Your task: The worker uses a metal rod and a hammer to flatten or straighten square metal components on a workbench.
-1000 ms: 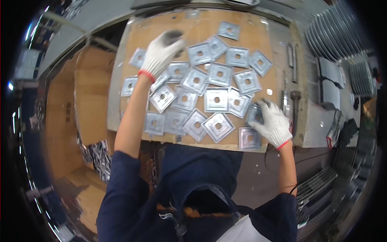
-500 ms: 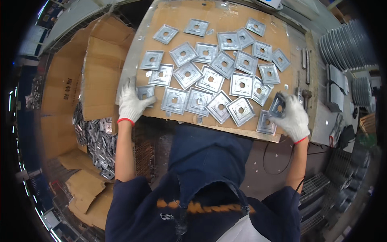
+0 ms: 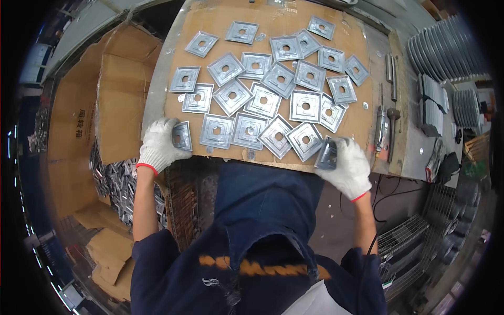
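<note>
At the table's left front corner, my left hand, in a white knit glove with a red cuff, closes on the edge of a square metal plate, which is tilted. My right hand, gloved alike, grips a dark-looking square metal plate at the front edge toward the right. Whether more than one plate is in that grip I cannot tell. Several similar silver plates with a round centre hole, such as this front plate, lie spread on the cardboard between my hands, some overlapping.
Brown cardboard covers the tabletop. Metal rods and a hammer-like tool lie along its right side. On the left stands a large cardboard box with small metal parts below. Stacked round discs sit at far right.
My left hand has gone from spread fingers to gripping its plate, now tilted. My right hand moved left and nearer with its plate. The plate lying beneath it has left its spot.
</note>
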{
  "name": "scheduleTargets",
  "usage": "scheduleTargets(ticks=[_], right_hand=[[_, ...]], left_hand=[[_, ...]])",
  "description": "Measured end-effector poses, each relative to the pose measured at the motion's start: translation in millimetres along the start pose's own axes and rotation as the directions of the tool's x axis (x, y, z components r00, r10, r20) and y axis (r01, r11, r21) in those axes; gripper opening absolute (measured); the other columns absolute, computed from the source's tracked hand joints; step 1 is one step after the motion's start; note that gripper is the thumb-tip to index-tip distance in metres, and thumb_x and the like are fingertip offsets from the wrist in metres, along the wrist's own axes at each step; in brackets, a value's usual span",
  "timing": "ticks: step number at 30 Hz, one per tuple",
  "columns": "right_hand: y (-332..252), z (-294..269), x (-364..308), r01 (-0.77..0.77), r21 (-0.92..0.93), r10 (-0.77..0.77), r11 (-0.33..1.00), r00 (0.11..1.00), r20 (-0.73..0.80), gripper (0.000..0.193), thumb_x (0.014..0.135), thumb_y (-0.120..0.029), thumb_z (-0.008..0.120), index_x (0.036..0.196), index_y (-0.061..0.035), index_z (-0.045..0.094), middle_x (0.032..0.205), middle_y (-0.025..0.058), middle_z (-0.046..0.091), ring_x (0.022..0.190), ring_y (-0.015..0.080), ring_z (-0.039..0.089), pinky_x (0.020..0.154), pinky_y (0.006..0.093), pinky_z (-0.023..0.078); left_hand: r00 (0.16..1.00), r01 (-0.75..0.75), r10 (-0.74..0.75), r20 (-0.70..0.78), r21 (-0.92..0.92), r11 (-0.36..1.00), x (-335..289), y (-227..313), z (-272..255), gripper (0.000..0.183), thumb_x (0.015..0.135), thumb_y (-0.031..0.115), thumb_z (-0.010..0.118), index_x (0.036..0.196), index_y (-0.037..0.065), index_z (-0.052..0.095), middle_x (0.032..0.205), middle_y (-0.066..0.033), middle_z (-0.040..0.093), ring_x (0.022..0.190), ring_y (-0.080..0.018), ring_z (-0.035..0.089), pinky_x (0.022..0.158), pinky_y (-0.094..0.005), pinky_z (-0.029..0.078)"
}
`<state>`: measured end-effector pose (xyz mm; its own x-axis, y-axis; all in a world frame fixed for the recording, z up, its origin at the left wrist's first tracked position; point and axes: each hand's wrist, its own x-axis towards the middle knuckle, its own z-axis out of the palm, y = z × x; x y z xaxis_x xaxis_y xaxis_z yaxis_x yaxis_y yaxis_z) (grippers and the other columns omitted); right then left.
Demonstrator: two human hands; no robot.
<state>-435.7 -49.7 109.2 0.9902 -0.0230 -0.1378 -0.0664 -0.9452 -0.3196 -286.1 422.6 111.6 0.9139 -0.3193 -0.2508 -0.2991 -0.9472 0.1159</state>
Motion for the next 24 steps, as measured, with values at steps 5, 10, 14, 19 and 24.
scheduleTargets(ticks=[5, 10, 14, 19, 24], right_hand=[[-56.2, 43.0, 24.1, -0.065, 0.169, 0.083, 0.983, 0.992, -0.1, 0.082, 0.069, -0.04, 0.097, 0.135, -0.0059, 0.061, 0.125, 0.0179, 0.066, 0.117, 0.0384, 0.065, 0.1, 0.05, 0.053], [-71.5, 53.0, 39.2, -0.088, 0.004, 0.088, 0.996, 0.985, -0.146, 0.086, 0.066, -0.04, 0.099, 0.135, -0.0056, 0.061, 0.127, 0.0177, 0.065, 0.118, 0.0394, 0.063, 0.098, 0.0523, 0.053], [-65.2, 48.2, 36.1, -0.059, 0.018, 0.061, 0.998, 0.995, -0.083, 0.08, 0.069, -0.039, 0.095, 0.134, -0.0055, 0.061, 0.122, 0.018, 0.066, 0.112, 0.0395, 0.066, 0.095, 0.0521, 0.054], [-82.1, 51.7, 36.1, 0.0, 0.111, 0.017, 0.994, 0.988, -0.154, 0.077, 0.07, -0.038, 0.092, 0.133, -0.0074, 0.06, 0.117, 0.0176, 0.068, 0.109, 0.0389, 0.068, 0.093, 0.0513, 0.054], [-104.0, 79.9, 59.0, 0.087, -0.034, -0.092, 0.996, 0.97, -0.223, 0.072, 0.07, -0.033, 0.09, 0.13, -0.0079, 0.061, 0.131, 0.0174, 0.064, 0.123, 0.0384, 0.062, 0.097, 0.0544, 0.051]], left_hand=[[0.991, -0.108, 0.068, -0.117, -0.381, 0.918, 2.0, 43.8, -17.4, 0.079, 0.061, 0.031, 0.098, 0.13, 0.003, 0.07, 0.125, -0.0196, 0.07, 0.116, -0.0399, 0.069, 0.104, -0.046, 0.056], [0.978, -0.209, 0.207, -0.026, -0.104, 0.972, 22.7, 72.0, 15.7, 0.098, 0.059, 0.036, 0.097, 0.146, 0.008, 0.061, 0.148, -0.0201, 0.059, 0.141, -0.0433, 0.053, 0.12, -0.0511, 0.046], [0.982, -0.178, 0.18, 0.05, -0.052, 0.983, 31.7, 69.3, 8.7, 0.096, 0.058, 0.035, 0.097, 0.143, 0.007, 0.062, 0.142, -0.0213, 0.061, 0.136, -0.0423, 0.056, 0.118, -0.0505, 0.048], [0.969, -0.22, 0.218, 0.117, 0.007, 0.976, 30.1, 70.3, 0.3, 0.09, 0.059, 0.033, 0.096, 0.139, 0.006, 0.063, 0.136, -0.0218, 0.062, 0.13, -0.0417, 0.06, 0.114, -0.0496, 0.049], [0.938, -0.346, 0.346, 0.013, -0.005, 0.938, 32.2, 67.9, 8.9, 0.083, 0.062, 0.031, 0.094, 0.135, 0.006, 0.064, 0.135, -0.0218, 0.062, 0.129, -0.0425, 0.06, 0.114, -0.0504, 0.049]])
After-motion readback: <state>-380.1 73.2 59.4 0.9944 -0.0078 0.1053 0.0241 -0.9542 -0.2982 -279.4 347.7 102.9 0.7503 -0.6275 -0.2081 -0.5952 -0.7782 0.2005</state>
